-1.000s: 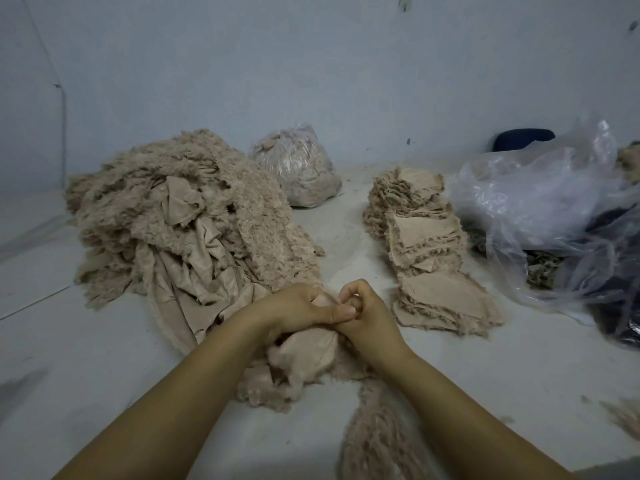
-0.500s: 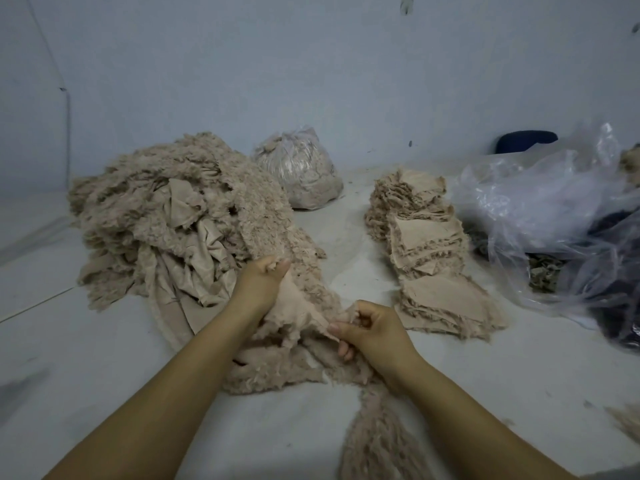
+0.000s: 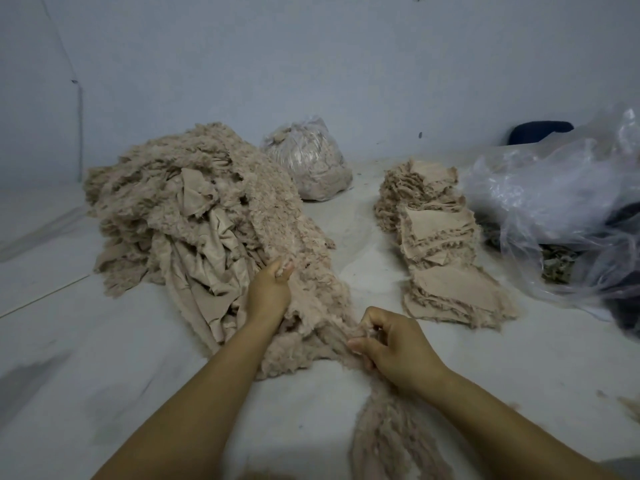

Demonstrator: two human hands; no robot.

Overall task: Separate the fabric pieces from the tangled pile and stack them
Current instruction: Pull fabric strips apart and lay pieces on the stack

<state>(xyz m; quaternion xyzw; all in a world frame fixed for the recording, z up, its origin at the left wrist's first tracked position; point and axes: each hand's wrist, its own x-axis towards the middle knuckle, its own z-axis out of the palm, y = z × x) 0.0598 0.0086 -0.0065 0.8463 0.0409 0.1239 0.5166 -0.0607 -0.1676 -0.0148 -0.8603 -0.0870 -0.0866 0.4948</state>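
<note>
The hands have drawn apart since a second ago. The left hand (image 3: 270, 292) has reached up to mid-frame and grips the furry edge of the tangled pile (image 3: 194, 216), while the right hand (image 3: 391, 344) pinches a fleecy fabric piece (image 3: 311, 334) lower down. I'd say one piece is peeling free; the stacks (image 3: 440, 244) wait right of centre.

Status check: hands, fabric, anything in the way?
Left hand grips fleece piece at pile; right hand pinches its near end. Stacks sit right. Nothing in the way.
</note>
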